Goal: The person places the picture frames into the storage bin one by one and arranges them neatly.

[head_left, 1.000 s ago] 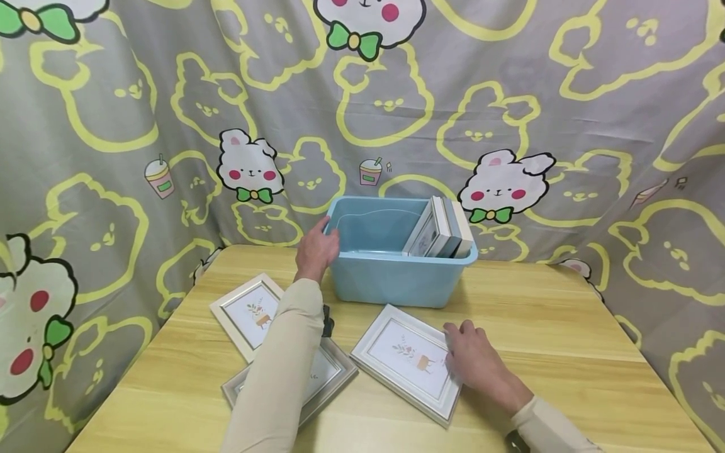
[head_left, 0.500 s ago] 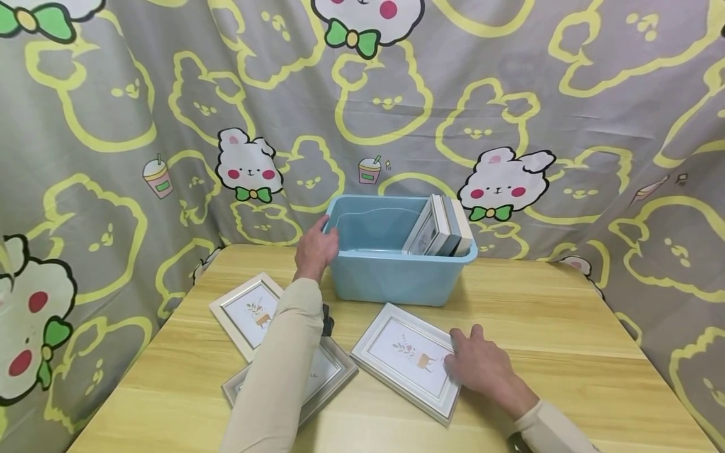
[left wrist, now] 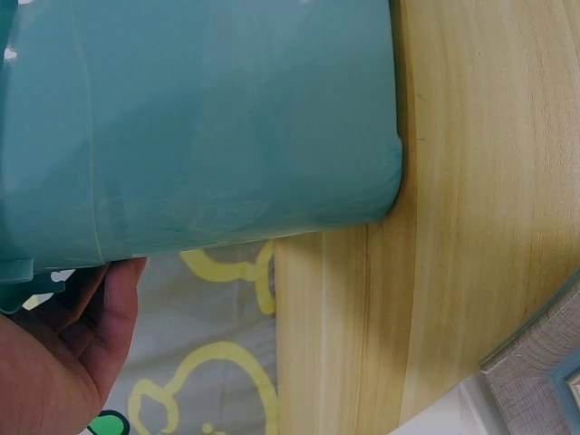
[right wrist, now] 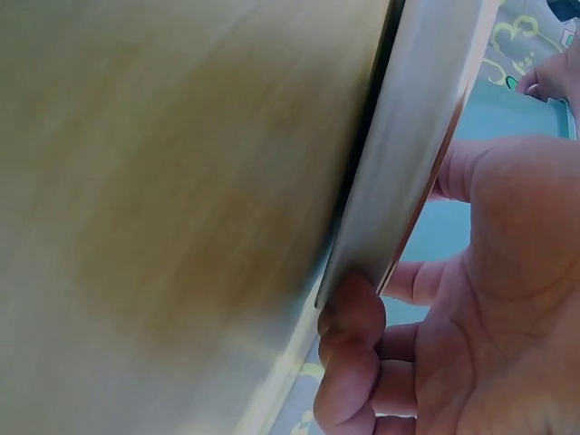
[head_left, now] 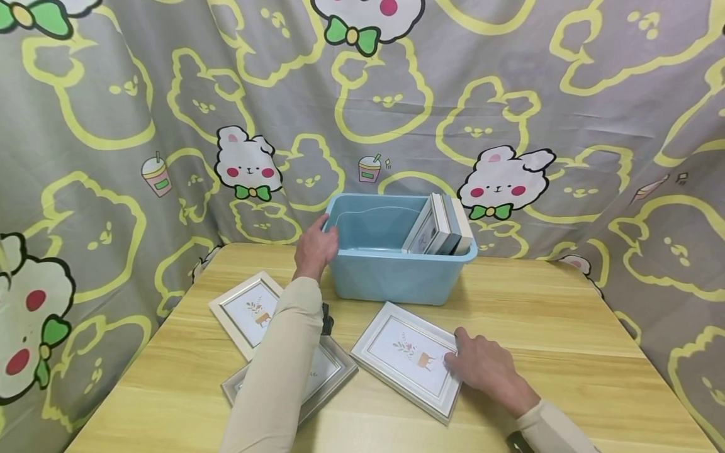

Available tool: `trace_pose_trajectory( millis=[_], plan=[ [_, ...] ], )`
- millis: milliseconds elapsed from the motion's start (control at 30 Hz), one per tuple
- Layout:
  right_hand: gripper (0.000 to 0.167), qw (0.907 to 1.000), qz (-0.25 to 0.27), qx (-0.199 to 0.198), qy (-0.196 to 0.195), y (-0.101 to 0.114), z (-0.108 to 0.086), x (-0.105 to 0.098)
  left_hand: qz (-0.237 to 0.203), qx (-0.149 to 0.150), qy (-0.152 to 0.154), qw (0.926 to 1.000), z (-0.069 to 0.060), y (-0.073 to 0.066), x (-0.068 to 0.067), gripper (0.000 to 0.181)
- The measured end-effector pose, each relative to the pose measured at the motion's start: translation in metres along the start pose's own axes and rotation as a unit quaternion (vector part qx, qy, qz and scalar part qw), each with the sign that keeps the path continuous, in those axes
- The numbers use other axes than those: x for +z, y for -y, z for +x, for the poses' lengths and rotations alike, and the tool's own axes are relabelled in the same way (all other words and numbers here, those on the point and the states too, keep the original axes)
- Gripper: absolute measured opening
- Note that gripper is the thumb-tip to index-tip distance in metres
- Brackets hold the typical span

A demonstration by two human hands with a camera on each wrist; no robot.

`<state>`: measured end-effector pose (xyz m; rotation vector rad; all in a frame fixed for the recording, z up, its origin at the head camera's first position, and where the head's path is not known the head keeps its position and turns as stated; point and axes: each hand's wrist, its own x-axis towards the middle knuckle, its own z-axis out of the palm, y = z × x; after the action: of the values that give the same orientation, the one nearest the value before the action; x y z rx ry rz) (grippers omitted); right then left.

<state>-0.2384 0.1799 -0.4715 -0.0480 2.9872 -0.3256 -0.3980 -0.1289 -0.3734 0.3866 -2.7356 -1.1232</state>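
Note:
On the left rim of a light blue plastic tub (head_left: 396, 277), my left hand (head_left: 316, 248) grips with fingers curled over the edge. The left wrist view shows those fingers under the rim. A white picture frame (head_left: 376, 362) with a plant print lies face up in front of the tub. At its right edge, my right hand (head_left: 487, 368) pinches the frame, thumb on top and fingertips against the outer side (right wrist: 399, 154). Several more frames (head_left: 438, 226) lean upright at the tub's right end.
A cream picture frame (head_left: 232, 324) lies left of my left arm. A grey-brown frame (head_left: 340, 374) overlaps it, partly hidden by the sleeve (head_left: 277, 377). All rest on a wooden table (head_left: 544, 302). A patterned curtain (head_left: 391, 75) hangs behind the table.
My right hand has shifted slightly rightward along the white picture frame's edge, its fingers drawing in against the side. The left hand stays on the tub rim.

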Motion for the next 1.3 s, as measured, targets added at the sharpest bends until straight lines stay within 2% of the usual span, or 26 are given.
trace_pose_trajectory(
  millis=[333,567,733,833,1133,1300],
  plan=[
    [0.049,0.9997,-0.003,0.007,-0.025,-0.003,0.006,-0.004,0.001,0.002,0.001,1.0,0.0,0.0,-0.001,0.056],
    [0.045,0.9958,0.064,-0.006,-0.065,-0.006,0.008,-0.014,0.002,0.0,0.007,1.0,0.0,-0.001,-0.002,0.056],
    [0.043,0.994,0.092,0.001,-0.06,-0.006,0.007,-0.016,0.0,-0.003,0.005,1.0,0.0,-0.001,-0.003,0.056],
    [0.044,0.9941,0.091,0.002,-0.059,-0.005,0.007,-0.015,-0.002,-0.001,0.005,1.0,0.001,-0.001,-0.002,0.055],
    [0.046,0.9935,0.06,-0.016,-0.095,-0.006,0.009,-0.015,-0.002,-0.004,0.007,1.0,0.0,0.0,-0.001,0.056],
    [0.053,0.9943,0.062,-0.015,-0.085,-0.006,0.006,-0.017,0.0,-0.004,0.009,1.0,-0.001,0.001,-0.001,0.056]
  ],
)
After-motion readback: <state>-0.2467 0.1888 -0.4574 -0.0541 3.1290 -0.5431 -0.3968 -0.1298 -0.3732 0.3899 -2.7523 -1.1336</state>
